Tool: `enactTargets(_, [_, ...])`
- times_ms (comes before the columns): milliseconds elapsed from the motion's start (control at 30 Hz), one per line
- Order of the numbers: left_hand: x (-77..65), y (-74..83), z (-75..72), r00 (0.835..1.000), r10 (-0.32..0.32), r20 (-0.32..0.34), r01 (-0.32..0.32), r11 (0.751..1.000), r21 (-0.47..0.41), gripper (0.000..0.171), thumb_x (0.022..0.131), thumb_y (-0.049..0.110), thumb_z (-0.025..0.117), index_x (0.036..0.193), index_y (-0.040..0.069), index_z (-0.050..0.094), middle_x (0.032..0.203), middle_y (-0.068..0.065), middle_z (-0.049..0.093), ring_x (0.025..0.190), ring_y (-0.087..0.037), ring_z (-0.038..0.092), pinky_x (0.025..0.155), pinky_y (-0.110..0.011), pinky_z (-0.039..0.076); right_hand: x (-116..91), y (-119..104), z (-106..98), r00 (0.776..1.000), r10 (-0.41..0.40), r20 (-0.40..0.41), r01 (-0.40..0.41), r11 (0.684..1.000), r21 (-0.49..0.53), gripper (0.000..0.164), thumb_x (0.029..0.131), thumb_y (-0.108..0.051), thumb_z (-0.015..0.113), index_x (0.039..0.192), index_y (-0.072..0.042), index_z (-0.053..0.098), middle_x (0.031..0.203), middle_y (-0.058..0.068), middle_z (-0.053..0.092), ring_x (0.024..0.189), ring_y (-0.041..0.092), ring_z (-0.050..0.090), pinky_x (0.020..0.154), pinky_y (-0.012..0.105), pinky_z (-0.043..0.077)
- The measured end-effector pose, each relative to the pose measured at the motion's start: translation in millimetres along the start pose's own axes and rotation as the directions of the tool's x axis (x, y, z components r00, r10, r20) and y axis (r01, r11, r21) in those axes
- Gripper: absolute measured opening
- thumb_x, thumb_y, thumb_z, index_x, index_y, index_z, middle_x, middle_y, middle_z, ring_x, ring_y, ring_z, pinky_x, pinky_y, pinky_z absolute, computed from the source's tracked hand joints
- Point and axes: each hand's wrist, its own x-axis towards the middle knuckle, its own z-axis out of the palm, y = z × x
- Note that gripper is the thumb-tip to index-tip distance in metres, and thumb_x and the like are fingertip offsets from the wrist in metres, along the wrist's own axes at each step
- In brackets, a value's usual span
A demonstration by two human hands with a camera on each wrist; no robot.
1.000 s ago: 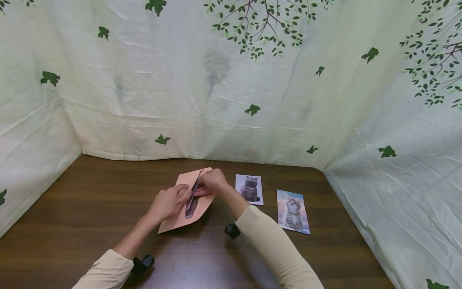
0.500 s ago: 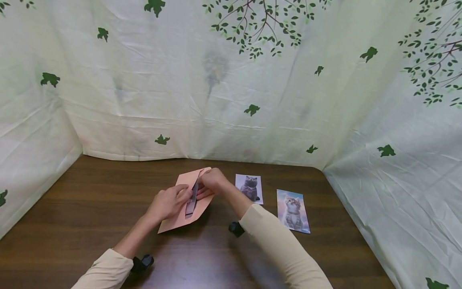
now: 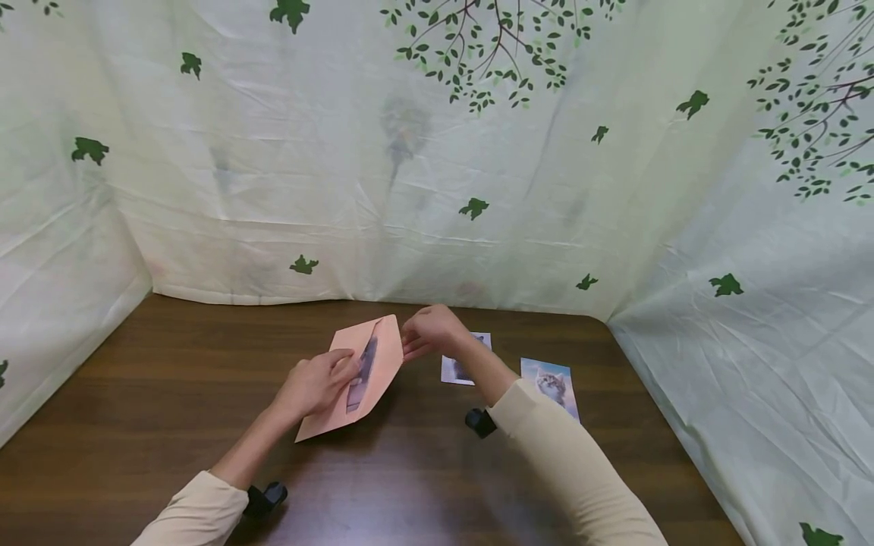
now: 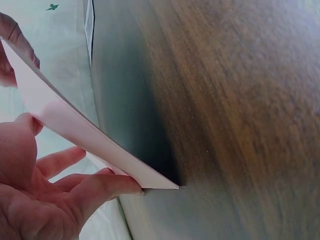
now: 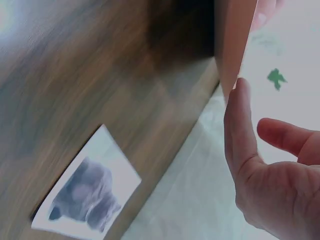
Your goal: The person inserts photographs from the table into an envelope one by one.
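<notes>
A pink envelope (image 3: 391, 349) is tilted over the table at centre-left, its slot showing a card (image 3: 362, 378) with a greyish picture inside. My left hand (image 3: 314, 387) holds the envelope at its left side. In the left wrist view several fingers of that hand lie along the envelope's pale edge (image 4: 70, 117). My right hand (image 3: 435, 331) is just beyond the envelope's right edge, fingers extended and holding nothing. In the right wrist view its fingertips (image 5: 242, 87) are right at the envelope's edge, thumb apart. Beneath the right forearm lies a grey cat card (image 3: 448, 370), partly hidden.
A tabby kitten card (image 3: 550, 384) lies farther right, its lower part hidden by the right sleeve (image 3: 567, 455). The brown wooden table (image 3: 403, 485) ends at a white leaf-print cloth (image 3: 307, 189) behind and at both sides. Each wrist wears a black camera mount (image 3: 480, 422).
My right hand has come out of the envelope's slot and moved right, past the envelope's edge. Its forearm now covers more of both cat cards. My left hand still holds the envelope.
</notes>
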Motion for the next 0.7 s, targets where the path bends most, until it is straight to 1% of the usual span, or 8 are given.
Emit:
enactTargets(100, [-0.7, 0.3, -1.0, 1.0, 0.004, -0.004, -0.004, 1.0, -0.002, 0.049, 0.106, 0.036, 0.049, 0.138, 0.001, 0.061, 0.131, -0.025, 0.065, 0.117, -0.05, 0.062, 0.097, -0.06, 0.047, -3, 2, -11, 1.0, -0.002, -0.03, 0.002, 1.0, -0.007, 0.027, 0.099, -0.007, 0.057, 0.119, 0.01, 0.064, 0.108, 0.029, 0.07, 0.077, 0.029, 0.073, 0.08, 0.045, 0.061])
enactTargets(200, [-0.7, 0.0, -1.3, 1.0, 0.001, -0.002, -0.001, 1.0, -0.005, 0.05, 0.106, 0.037, 0.049, 0.138, 0.001, 0.061, 0.132, -0.025, 0.065, 0.118, -0.051, 0.062, 0.097, -0.06, 0.047, -6, 4, -22, 0.999, 0.003, -0.05, -0.004, 1.0, -0.018, 0.027, 0.1, -0.008, 0.057, 0.12, 0.009, 0.064, 0.114, 0.031, 0.069, 0.079, 0.03, 0.073, 0.078, 0.043, 0.062])
enactTargets(267, [-0.5, -0.6, -1.2, 1.0, 0.0, -0.001, 0.0, 1.0, -0.006, 0.05, 0.106, 0.038, 0.049, 0.138, 0.002, 0.061, 0.132, -0.025, 0.065, 0.118, -0.05, 0.061, 0.097, -0.06, 0.047, -9, 5, -28, 0.998, 0.006, -0.06, -0.008, 1.0, -0.025, 0.028, 0.1, -0.008, 0.056, 0.121, 0.008, 0.064, 0.114, 0.03, 0.068, 0.083, 0.033, 0.072, 0.08, 0.044, 0.061])
enactTargets(333, [0.0, -1.5, -0.6, 1.0, 0.0, -0.002, 0.0, 1.0, -0.005, 0.051, 0.106, 0.039, 0.049, 0.139, 0.001, 0.061, 0.132, -0.025, 0.065, 0.119, -0.05, 0.061, 0.097, -0.06, 0.047, -10, 7, -34, 0.997, 0.013, -0.071, -0.014, 1.0, -0.02, 0.028, 0.1, -0.008, 0.056, 0.122, 0.009, 0.063, 0.108, 0.026, 0.069, 0.081, 0.032, 0.07, 0.085, 0.047, 0.06])
enactTargets(433, [0.8, -2.6, 0.2, 1.0, 0.005, -0.005, -0.005, 1.0, -0.008, 0.051, 0.106, 0.038, 0.048, 0.139, 0.001, 0.06, 0.133, -0.025, 0.064, 0.12, -0.049, 0.061, 0.098, -0.06, 0.047, -10, 10, -45, 0.994, 0.022, -0.106, -0.025, 1.0, -0.02, 0.028, 0.1, -0.009, 0.056, 0.121, 0.009, 0.063, 0.101, 0.02, 0.068, 0.083, 0.032, 0.071, 0.086, 0.047, 0.059])
enactTargets(467, [1.1, -3.0, 0.5, 1.0, 0.006, -0.006, -0.006, 1.0, -0.008, 0.051, 0.106, 0.038, 0.048, 0.139, 0.001, 0.06, 0.133, -0.025, 0.064, 0.12, -0.049, 0.061, 0.098, -0.06, 0.046, -10, 11, -48, 0.993, 0.029, -0.115, -0.031, 0.999, -0.015, 0.028, 0.1, -0.009, 0.056, 0.121, 0.009, 0.063, 0.103, 0.02, 0.068, 0.081, 0.03, 0.07, 0.086, 0.047, 0.059])
enactTargets(533, [1.4, -3.1, 0.8, 1.0, 0.005, -0.005, -0.005, 1.0, -0.01, 0.051, 0.106, 0.038, 0.048, 0.139, 0.001, 0.06, 0.133, -0.025, 0.064, 0.121, -0.049, 0.061, 0.098, -0.06, 0.046, -9, 13, -55, 0.989, 0.042, -0.14, -0.046, 0.999, -0.023, 0.029, 0.1, -0.009, 0.055, 0.121, 0.009, 0.062, 0.105, 0.021, 0.068, 0.084, 0.031, 0.07, 0.086, 0.045, 0.06])
enactTargets(700, [1.0, -1.7, 0.2, 1.0, -0.002, 0.0, 0.002, 1.0, -0.011, 0.05, 0.106, 0.038, 0.048, 0.138, 0.002, 0.061, 0.133, -0.025, 0.064, 0.12, -0.05, 0.061, 0.097, -0.06, 0.047, -11, 20, -71, 0.981, 0.067, -0.18, -0.079, 0.995, -0.061, 0.035, 0.101, -0.011, 0.053, 0.128, 0.01, 0.058, 0.115, 0.025, 0.067, 0.105, 0.04, 0.07, 0.096, 0.048, 0.056])
